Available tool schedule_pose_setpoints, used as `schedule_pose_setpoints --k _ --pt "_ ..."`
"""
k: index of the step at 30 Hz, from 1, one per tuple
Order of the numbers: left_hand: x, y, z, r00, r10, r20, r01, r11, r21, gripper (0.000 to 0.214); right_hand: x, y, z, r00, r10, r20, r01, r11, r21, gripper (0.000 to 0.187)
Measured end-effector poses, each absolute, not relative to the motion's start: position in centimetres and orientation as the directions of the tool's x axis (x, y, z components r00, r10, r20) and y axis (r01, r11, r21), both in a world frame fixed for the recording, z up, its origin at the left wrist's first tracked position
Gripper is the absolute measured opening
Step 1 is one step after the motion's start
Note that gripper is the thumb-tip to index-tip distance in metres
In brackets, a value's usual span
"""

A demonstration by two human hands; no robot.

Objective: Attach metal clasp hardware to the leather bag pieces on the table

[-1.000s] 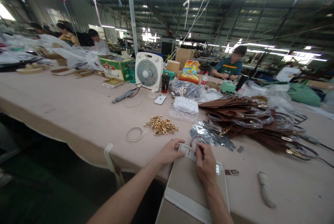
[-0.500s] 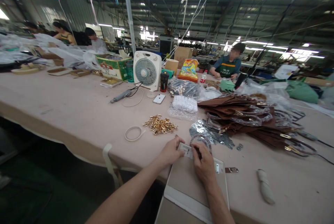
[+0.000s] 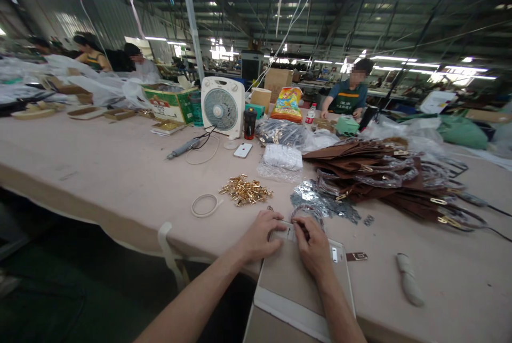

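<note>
A flat beige bag panel (image 3: pixel 288 273) with a pale band across it lies at the table's front edge, partly overhanging. My left hand (image 3: pixel 260 236) holds its far end, fingers bent over the top and thumb on the face. Beside it, my right hand (image 3: pixel 312 247) is closed, thumb and fingertips pinched together over a whitish patch (image 3: pixel 287 231) with a small slot. Whatever is between those fingertips is too small to make out. A silver plate (image 3: pixel 334 254) sits on the panel's right side, and a brown strap with a metal buckle (image 3: pixel 357 256) sticks out there.
Beyond my hands lie gold metal fittings (image 3: pixel 246 190), thin silver plates (image 3: pixel 320 199) and a tape roll (image 3: pixel 205 206). Brown bag pieces (image 3: pixel 376 177) are stacked to the right, near a cloth roll (image 3: pixel 410 279). A fan (image 3: pixel 223 105) and phone (image 3: pixel 242 150) stand farther back; a co-worker (image 3: pixel 347 89) sits opposite.
My left hand has slid slightly left and down along the panel, its fingers now lying more across the top edge. The right hand keeps its pinch. The view has shifted a little.
</note>
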State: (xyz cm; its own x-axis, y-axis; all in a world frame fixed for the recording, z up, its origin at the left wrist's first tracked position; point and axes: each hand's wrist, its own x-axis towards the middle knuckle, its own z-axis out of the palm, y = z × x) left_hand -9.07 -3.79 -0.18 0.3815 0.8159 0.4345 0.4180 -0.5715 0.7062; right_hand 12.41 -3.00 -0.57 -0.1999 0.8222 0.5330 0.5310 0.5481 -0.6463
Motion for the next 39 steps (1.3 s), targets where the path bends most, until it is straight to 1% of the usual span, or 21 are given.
schedule_pose_setpoints --k 2,5,10,15,26,35,36,37,39 --pt "-9.4 -3.7 -0.3 0.409 0.787 0.462 0.378 -0.607 0.699 0.036 12.3 -3.1 -0.5 -0.215 0.821 0.528 0.523 0.554 -0.648 0.020" --pt "-9.4 -3.5 -0.6 0.401 0.789 0.466 0.357 -0.603 0.713 0.028 12.2 -3.2 -0.4 -0.214 0.819 0.532 0.527 0.555 -0.643 0.019" --pt "-8.9 -3.8 -1.0 0.385 0.788 0.480 0.364 -0.607 0.706 0.022 12.3 -3.2 -0.5 -0.212 0.822 0.528 0.533 0.550 -0.643 0.018" --pt "-8.6 -4.1 -1.1 0.342 0.812 0.474 0.367 -0.579 0.728 0.018 12.4 -3.1 -0.7 -0.225 0.816 0.532 0.538 0.559 -0.631 0.018" --pt "-8.3 -4.1 -0.9 0.332 0.832 0.444 0.396 -0.550 0.735 0.010 12.1 -3.1 -0.2 -0.223 0.818 0.531 0.546 0.556 -0.627 0.017" --pt "-8.4 -3.9 -1.1 0.330 0.827 0.454 0.394 -0.558 0.731 0.008 12.0 -3.2 -0.1 -0.205 0.845 0.495 0.515 0.523 -0.679 0.019" --pt "-8.4 -4.0 -1.0 0.338 0.829 0.445 0.399 -0.555 0.730 0.011 12.0 -3.2 -0.1 -0.199 0.850 0.488 0.504 0.516 -0.693 0.019" --pt "-8.4 -4.0 -0.8 0.349 0.832 0.432 0.408 -0.550 0.729 0.018 12.1 -3.2 0.0 -0.186 0.856 0.482 0.489 0.506 -0.711 0.020" --pt "-8.5 -4.0 -0.6 0.365 0.843 0.395 0.429 -0.529 0.732 0.041 12.2 -3.2 0.0 -0.149 0.873 0.464 0.450 0.478 -0.754 0.021"
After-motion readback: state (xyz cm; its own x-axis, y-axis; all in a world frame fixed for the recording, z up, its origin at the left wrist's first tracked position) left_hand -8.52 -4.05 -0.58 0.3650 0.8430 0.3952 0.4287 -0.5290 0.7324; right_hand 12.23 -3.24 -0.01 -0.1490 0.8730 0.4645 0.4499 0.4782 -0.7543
